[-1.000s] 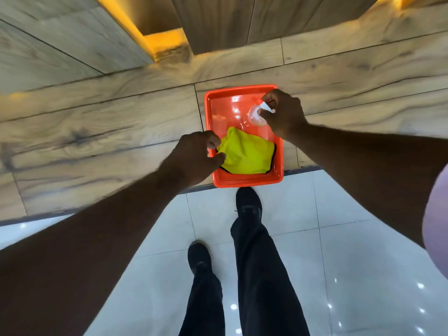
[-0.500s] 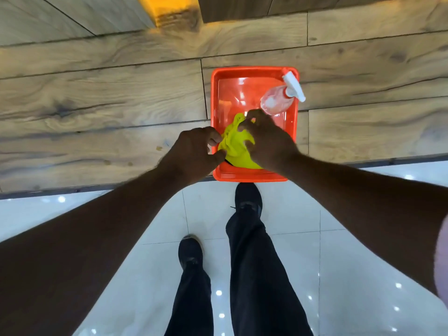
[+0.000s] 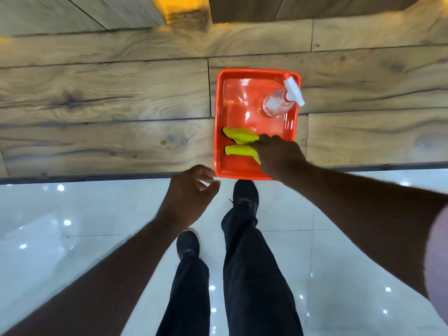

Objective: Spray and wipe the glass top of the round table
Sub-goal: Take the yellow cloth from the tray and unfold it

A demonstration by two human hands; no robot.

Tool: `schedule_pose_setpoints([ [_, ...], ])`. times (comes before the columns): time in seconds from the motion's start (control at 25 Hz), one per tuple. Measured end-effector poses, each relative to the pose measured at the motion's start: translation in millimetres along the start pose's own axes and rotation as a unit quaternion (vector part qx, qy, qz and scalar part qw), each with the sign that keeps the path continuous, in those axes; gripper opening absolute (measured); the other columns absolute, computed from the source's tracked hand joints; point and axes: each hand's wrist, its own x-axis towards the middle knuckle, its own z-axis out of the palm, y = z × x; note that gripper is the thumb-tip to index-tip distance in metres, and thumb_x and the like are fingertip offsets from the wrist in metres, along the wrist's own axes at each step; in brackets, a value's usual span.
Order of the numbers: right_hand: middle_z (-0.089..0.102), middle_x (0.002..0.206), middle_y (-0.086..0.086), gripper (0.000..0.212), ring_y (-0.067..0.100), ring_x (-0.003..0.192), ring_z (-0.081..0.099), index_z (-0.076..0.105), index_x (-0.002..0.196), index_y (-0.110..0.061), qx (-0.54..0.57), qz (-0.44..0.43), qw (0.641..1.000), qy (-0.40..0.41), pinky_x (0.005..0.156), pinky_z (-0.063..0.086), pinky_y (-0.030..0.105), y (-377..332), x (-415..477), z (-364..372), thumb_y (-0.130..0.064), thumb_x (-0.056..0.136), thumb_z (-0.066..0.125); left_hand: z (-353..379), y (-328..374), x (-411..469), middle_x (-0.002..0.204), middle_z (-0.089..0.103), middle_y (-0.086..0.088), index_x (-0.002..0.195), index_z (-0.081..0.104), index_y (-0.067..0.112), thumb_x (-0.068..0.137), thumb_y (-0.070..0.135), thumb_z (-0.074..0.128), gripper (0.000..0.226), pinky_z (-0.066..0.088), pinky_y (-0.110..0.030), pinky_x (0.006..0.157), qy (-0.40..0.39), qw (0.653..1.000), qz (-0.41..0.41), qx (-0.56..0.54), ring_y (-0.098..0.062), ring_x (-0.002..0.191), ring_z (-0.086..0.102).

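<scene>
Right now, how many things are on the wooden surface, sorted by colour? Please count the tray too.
Orange: 1, the tray
Yellow: 1, the cloth, bunched in the grip of the right hand
Clear with a white head: 1, the spray bottle, lying in the tray
Total: 3

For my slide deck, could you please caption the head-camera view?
Right hand grips the yellow cloth in the orange tray, spray bottle at its far corner; left hand hovers empty.
</scene>
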Motion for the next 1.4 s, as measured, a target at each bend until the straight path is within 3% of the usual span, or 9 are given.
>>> schedule_pose_setpoints([
  [0.12, 0.069, 0.099, 0.013, 0.029, 0.041, 0.079, 0.073, 0.074, 0.109, -0.014, 0.113, -0.003, 0.992, 0.05, 0.052, 0.059, 0.043, -1.8, -80.6, -66.2, -0.007, 0.083, 0.082, -14.7, 42.2, -53.8, 0.099, 0.077, 0.014, 0.105, 0.076, 0.026, 0.09, 0.043, 0.075, 0.022, 0.044, -0.005, 0.076, -0.046, 0.998, -0.052, 0.001, 0.003, 0.083, 0.07],
  [0.4, 0.072, 0.101, 0.002, 0.031, 0.03, 0.09, 0.076, 0.081, 0.115, -0.022, 0.217, -0.056, 0.952, 0.21, 0.059, 0.058, 0.034, -51.2, -213.5, -261.6, -0.018, 0.09, 0.063, -99.7, 182.8, -178.4, 0.098, 0.077, -0.022, 0.103, 0.076, 0.001, 0.085, 0.054, 0.081, 0.056, 0.064, -0.045, 0.083, -0.057, 0.929, -0.154, -0.332, -0.026, 0.079, 0.072],
  [0.52, 0.07, 0.094, 0.004, 0.033, 0.034, 0.08, 0.07, 0.082, 0.111, -0.02, 0.2, -0.105, 0.934, 0.277, 0.06, 0.057, 0.038, -79.8, -245.6, -347.4, -0.024, 0.092, 0.055, -147.4, 219.4, -226.8, 0.101, 0.071, -0.021, 0.12, 0.063, -0.004, 0.086, 0.024, 0.086, 0.05, 0.067, -0.042, 0.068, 0.019, 0.91, -0.13, -0.393, -0.026, 0.07, 0.071],
  [0.64, 0.07, 0.102, 0.004, 0.026, 0.035, 0.088, 0.063, 0.08, 0.111, -0.021, 0.143, -0.138, 0.935, 0.295, 0.074, 0.054, 0.044, -114.5, -264.7, -391.7, -0.024, 0.089, 0.067, -203.5, 219.5, -284.1, 0.1, 0.063, -0.019, 0.104, 0.052, 0.015, 0.086, -0.002, 0.077, 0.035, 0.065, -0.056, 0.075, 0.152, 0.893, -0.085, -0.415, -0.03, 0.077, 0.066],
  [0.8, 0.065, 0.112, 0.009, 0.031, 0.038, 0.101, 0.063, 0.062, 0.107, -0.014, 0.229, -0.159, 0.94, 0.196, 0.079, 0.049, 0.039, -187.7, -247.0, -425.6, -0.039, 0.09, 0.069, -278.0, 178.9, -365.6, 0.085, 0.058, -0.013, 0.076, 0.046, 0.031, 0.069, 0.012, 0.081, 0.04, 0.063, -0.064, 0.063, 0.291, 0.865, 0.015, -0.408, -0.035, 0.083, 0.066],
  [0.92, 0.066, 0.101, 0.002, 0.045, 0.027, 0.089, 0.06, 0.053, 0.115, -0.016, 0.279, -0.237, 0.928, 0.072, 0.068, 0.042, 0.035, -278.1, -231.6, -453.7, -0.041, 0.092, 0.083, -331.5, 124.1, -434.2, 0.091, 0.052, -0.015, 0.08, 0.042, 0.028, 0.084, 0.001, 0.076, 0.043, 0.064, -0.059, 0.068, 0.36, 0.767, 0.05, -0.528, -0.028, 0.081, 0.06],
  [1.04, 0.072, 0.104, 0.006, 0.031, 0.031, 0.096, 0.068, 0.065, 0.118, -0.022, 0.245, -0.327, 0.908, 0.087, 0.074, 0.044, 0.035, -370.3, -224.9, -462.8, -0.024, 0.092, 0.081, -381.7, 52.9, -512.5, 0.091, 0.057, -0.008, 0.089, 0.041, 0.021, 0.096, -0.006, 0.065, 0.037, 0.061, -0.044, 0.067, 0.424, 0.678, 0.088, -0.594, -0.026, 0.079, 0.061],
  [1.2, 0.071, 0.086, -0.019, 0.04, 0.002, 0.081, 0.064, 0.07, 0.096, -0.048, 0.184, -0.481, 0.857, -0.029, 0.073, 0.047, 0.027, -539.0, -271.3, -494.2, -0.012, 0.085, 0.058, -418.3, -101.0, -643.7, 0.091, 0.062, -0.006, 0.085, 0.059, 0.028, 0.074, 0.014, 0.083, 0.03, 0.064, -0.054, 0.072, 0.613, 0.541, 0.035, -0.575, -0.03, 0.087, 0.065],
  [1.4, 0.078, 0.103, 0.001, 0.042, 0.007, 0.095, 0.066, 0.075, 0.112, -0.015, 0.177, -0.579, 0.765, -0.222, 0.087, 0.057, 0.039, -717.9, -343.0, -485.1, -0.006, 0.079, 0.051, -421.3, -260.8, -762.3, 0.097, 0.073, -0.004, 0.084, 0.071, 0.037, 0.063, 0.028, 0.08, 0.025, 0.064, -0.06, 0.077, 0.712, 0.44, -0.064, -0.544, -0.036, 0.093, 0.073],
])
